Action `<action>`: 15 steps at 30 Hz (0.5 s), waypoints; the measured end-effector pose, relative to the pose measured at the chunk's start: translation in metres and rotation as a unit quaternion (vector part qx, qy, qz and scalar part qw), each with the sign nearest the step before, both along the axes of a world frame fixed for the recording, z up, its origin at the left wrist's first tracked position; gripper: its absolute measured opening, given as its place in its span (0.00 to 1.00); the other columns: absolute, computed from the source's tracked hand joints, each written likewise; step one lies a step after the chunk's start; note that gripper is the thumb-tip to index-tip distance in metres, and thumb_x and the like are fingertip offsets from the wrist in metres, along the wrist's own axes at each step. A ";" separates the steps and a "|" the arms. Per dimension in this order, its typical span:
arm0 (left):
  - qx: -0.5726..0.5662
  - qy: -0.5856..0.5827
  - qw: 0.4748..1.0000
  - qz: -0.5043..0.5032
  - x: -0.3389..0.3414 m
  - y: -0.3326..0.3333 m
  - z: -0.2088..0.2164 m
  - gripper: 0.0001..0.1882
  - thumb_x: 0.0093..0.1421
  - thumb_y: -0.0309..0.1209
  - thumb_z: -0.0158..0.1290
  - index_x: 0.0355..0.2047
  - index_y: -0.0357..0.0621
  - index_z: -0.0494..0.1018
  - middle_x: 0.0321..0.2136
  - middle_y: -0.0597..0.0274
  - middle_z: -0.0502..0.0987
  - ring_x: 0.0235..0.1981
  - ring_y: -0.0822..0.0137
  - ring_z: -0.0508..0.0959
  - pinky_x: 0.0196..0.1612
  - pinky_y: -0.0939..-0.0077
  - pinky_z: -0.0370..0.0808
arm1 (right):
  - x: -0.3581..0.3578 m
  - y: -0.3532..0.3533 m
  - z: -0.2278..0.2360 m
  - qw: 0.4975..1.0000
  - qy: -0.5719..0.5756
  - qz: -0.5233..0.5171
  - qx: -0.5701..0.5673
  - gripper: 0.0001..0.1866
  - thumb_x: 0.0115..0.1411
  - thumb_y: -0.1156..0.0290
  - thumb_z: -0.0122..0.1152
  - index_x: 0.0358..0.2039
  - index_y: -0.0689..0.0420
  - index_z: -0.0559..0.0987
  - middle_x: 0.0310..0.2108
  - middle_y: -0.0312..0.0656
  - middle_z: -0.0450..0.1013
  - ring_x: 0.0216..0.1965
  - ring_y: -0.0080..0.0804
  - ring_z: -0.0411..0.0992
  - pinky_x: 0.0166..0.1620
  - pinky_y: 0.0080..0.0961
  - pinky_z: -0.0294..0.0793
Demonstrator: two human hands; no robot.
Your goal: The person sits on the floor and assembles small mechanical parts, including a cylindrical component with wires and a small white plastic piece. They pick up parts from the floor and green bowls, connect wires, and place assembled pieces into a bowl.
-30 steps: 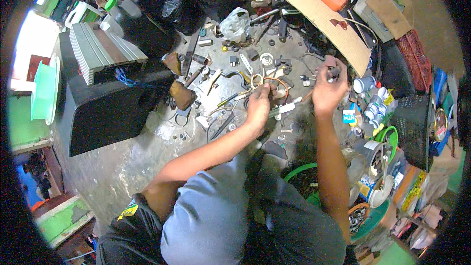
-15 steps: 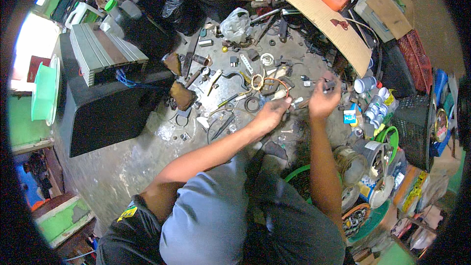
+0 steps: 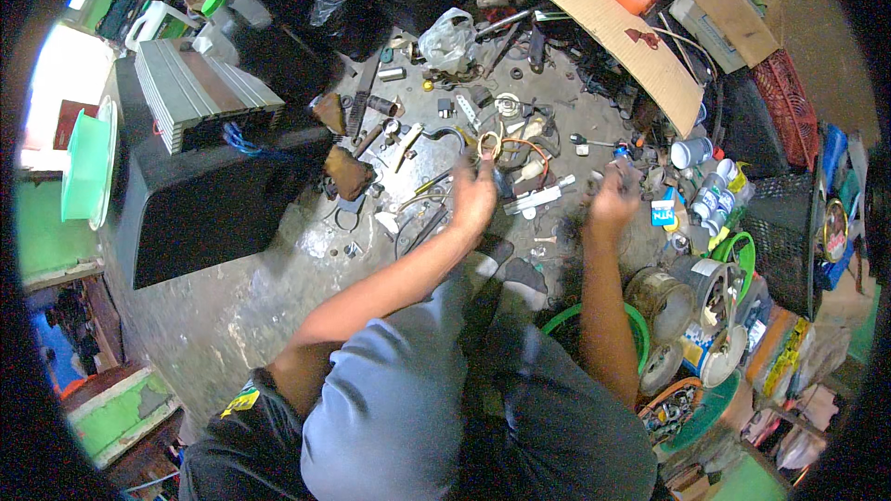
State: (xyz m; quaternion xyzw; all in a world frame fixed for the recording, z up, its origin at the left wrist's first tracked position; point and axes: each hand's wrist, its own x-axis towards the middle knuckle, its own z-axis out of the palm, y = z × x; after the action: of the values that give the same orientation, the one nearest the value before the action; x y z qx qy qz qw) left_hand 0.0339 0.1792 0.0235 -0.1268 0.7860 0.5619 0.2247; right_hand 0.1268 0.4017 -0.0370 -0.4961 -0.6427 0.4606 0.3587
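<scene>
A coil of wire (image 3: 506,150) lies on the cluttered concrete floor (image 3: 278,297), just beyond the left hand (image 3: 473,197), whose fingers curl loosely, apparently empty. The right hand (image 3: 614,199) pinches a small blurred part; grip unclear.

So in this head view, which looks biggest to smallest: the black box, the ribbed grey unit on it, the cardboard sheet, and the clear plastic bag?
1. black box
2. and 3. cardboard sheet and ribbed grey unit: alike, unsure
4. clear plastic bag
</scene>
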 end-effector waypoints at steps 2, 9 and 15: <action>0.220 -0.168 0.961 -0.006 0.011 0.005 0.021 0.36 0.68 0.57 0.37 0.62 0.40 0.63 0.62 0.48 0.66 0.63 0.55 0.65 0.63 0.59 0.62 | -0.031 -0.047 0.035 0.994 0.025 0.097 0.053 0.19 0.59 0.68 0.66 0.48 0.64 0.75 0.40 0.44 0.76 0.38 0.33 0.74 0.37 0.29 0.73; 0.569 -0.378 0.723 0.102 0.007 0.008 0.056 0.32 0.66 0.59 0.41 0.55 0.47 0.70 0.52 0.57 0.73 0.56 0.56 0.71 0.62 0.54 0.64 | -0.058 -0.139 0.114 0.969 0.072 0.226 0.075 0.18 0.57 0.72 0.67 0.46 0.63 0.75 0.40 0.49 0.77 0.41 0.38 0.75 0.48 0.34 0.73; 0.571 -0.298 0.760 0.088 -0.006 -0.018 0.063 0.22 0.71 0.46 0.38 0.56 0.48 0.69 0.49 0.59 0.75 0.51 0.59 0.73 0.58 0.57 0.70 | -0.044 -0.162 0.109 0.920 0.117 0.363 0.088 0.18 0.61 0.71 0.60 0.50 0.63 0.72 0.50 0.53 0.71 0.53 0.47 0.69 0.57 0.41 0.66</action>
State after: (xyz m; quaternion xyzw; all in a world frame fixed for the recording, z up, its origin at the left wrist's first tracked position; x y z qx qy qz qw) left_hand 0.0278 0.1612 0.0867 -0.2047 0.1981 0.8580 0.4274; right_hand 0.0827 0.2397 0.0723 -0.1379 -0.7697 0.5559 0.2820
